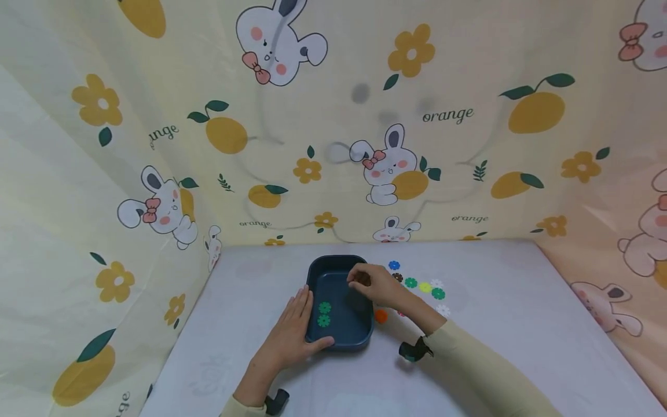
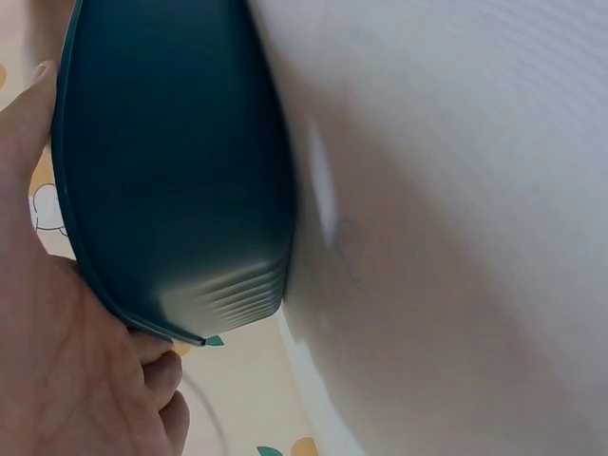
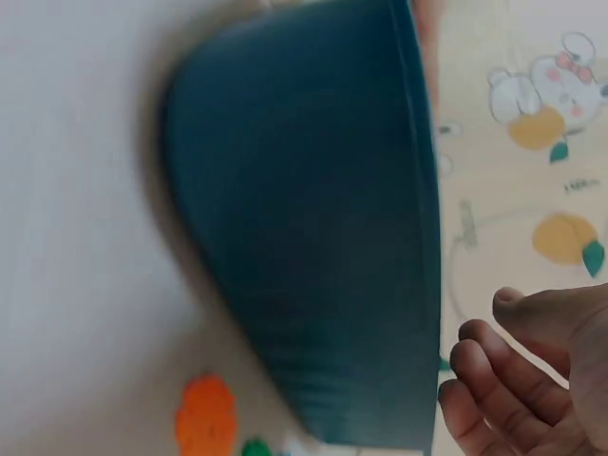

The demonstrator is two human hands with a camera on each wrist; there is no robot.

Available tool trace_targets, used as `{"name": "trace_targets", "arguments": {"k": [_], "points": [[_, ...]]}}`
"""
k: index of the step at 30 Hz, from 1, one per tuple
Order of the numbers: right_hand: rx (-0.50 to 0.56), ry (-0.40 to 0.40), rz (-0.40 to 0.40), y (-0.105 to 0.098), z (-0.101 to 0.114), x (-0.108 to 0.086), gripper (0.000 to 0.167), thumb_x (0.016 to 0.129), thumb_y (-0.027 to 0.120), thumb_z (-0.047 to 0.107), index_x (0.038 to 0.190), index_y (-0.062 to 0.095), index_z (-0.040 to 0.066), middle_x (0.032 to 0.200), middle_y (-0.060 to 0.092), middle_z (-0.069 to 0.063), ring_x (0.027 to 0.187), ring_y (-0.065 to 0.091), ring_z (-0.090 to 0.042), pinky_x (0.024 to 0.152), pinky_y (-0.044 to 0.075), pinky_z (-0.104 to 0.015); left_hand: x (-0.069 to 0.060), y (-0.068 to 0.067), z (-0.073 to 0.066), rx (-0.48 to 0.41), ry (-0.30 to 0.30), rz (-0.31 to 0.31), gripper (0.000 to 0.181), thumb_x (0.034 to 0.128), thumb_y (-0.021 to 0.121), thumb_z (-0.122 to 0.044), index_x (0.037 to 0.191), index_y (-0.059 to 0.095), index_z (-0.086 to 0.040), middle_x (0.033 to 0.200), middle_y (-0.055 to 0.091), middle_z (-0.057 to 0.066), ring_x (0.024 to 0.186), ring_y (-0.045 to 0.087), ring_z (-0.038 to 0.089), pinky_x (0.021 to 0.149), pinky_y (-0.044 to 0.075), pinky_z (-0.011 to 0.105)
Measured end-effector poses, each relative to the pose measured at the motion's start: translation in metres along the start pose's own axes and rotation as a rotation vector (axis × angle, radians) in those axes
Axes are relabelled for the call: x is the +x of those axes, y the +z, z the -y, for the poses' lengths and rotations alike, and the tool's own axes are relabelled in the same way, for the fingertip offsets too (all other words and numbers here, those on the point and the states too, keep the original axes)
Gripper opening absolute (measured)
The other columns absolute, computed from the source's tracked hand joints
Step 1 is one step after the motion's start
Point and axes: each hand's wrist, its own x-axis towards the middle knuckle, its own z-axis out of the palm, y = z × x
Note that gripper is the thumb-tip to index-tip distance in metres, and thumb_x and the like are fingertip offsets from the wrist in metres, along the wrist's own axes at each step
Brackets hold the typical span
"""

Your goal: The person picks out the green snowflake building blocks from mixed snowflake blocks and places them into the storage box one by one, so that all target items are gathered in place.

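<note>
A dark blue tray stands on the table, its side wall filling much of the left wrist view. My left hand rests against the tray's left rim, fingers extended along it and thumb at the near edge. Inside the tray lie two green flower-shaped discs, one just beyond the other. Over the tray's right side hovers my right hand with bent fingers. In the right wrist view, its thumb and fingers are apart, with nothing visible between them.
Several flower discs lie right of the tray, among them a blue one, a yellow one, a green one and an orange one. My right forearm hides part of that area. A printed curtain hangs behind the white table.
</note>
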Motion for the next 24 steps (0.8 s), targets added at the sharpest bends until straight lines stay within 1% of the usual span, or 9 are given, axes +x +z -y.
{"name": "trace_targets", "arguments": {"k": [3,6,9,11,17,19,24], "points": [[-0.022,-0.001,-0.035,-0.01,-0.007,-0.008,0.006,0.104,0.074,0.014,0.109,0.074,0.013,0.098,0.071,0.007,0.087,0.064,-0.011,0.077,0.058,-0.025,0.0,-0.001,-0.001,0.001,-0.006,-0.005,0.122,0.0924,0.063,-0.08,0.173,0.009,-0.005,0.181,0.0,0.009,0.168,0.002,0.025,0.136,0.011,0.05],[-0.032,0.012,-0.064,-0.019,-0.014,-0.017,0.006,0.103,0.075,0.013,0.109,0.075,0.012,0.097,0.071,0.006,0.085,0.063,-0.012,0.075,0.057,-0.025,0.0,-0.001,-0.001,0.006,-0.004,-0.008,0.122,0.0923,0.063,-0.08,0.173,0.009,-0.005,0.181,0.0,0.009,0.168,0.002,0.024,0.136,0.011,0.05],[-0.039,0.052,-0.082,-0.026,-0.022,-0.025,0.006,0.102,0.075,0.012,0.108,0.075,0.011,0.095,0.071,0.004,0.082,0.062,-0.014,0.072,0.056,-0.026,0.0,-0.001,-0.001,0.01,-0.001,-0.007,0.122,0.0923,0.063,-0.08,0.173,0.009,-0.005,0.181,0.0,0.009,0.168,0.001,0.023,0.136,0.01,0.048],[-0.045,0.095,-0.088,-0.028,-0.028,-0.03,0.008,0.102,0.076,0.013,0.109,0.075,0.01,0.094,0.07,0.003,0.082,0.061,-0.015,0.071,0.056,-0.026,0.0,-0.001,-0.001,0.012,0.0,-0.007,0.122,0.0922,0.063,-0.08,0.172,0.009,-0.005,0.181,0.0,0.008,0.168,0.001,0.023,0.136,0.009,0.048],[-0.066,0.225,-0.095,-0.029,-0.048,-0.041,0.011,0.1,0.077,0.011,0.11,0.074,0.009,0.093,0.066,0.002,0.084,0.056,-0.018,0.07,0.052,-0.026,0.0,-0.001,-0.002,0.012,0.001,-0.001,0.122,0.0922,0.062,-0.08,0.172,0.01,-0.005,0.181,0.0,0.009,0.168,0.001,0.024,0.136,0.01,0.048],[-0.058,0.254,-0.086,-0.028,-0.054,-0.044,0.012,0.1,0.077,0.011,0.111,0.074,0.008,0.092,0.066,0.002,0.084,0.056,-0.019,0.069,0.051,-0.026,0.0,-0.001,-0.002,0.01,0.001,-0.002,0.122,0.0922,0.063,-0.08,0.172,0.01,-0.005,0.181,0.001,0.009,0.168,0.001,0.024,0.136,0.01,0.049],[-0.039,0.299,-0.058,-0.021,-0.067,-0.048,0.015,0.098,0.081,0.014,0.11,0.073,0.011,0.091,0.064,0.0,0.084,0.056,-0.019,0.068,0.052,-0.025,0.0,-0.001,-0.002,0.009,-0.002,-0.003,0.122,0.0922,0.064,-0.079,0.172,0.01,-0.005,0.181,0.001,0.009,0.168,0.001,0.024,0.136,0.01,0.049]]}}
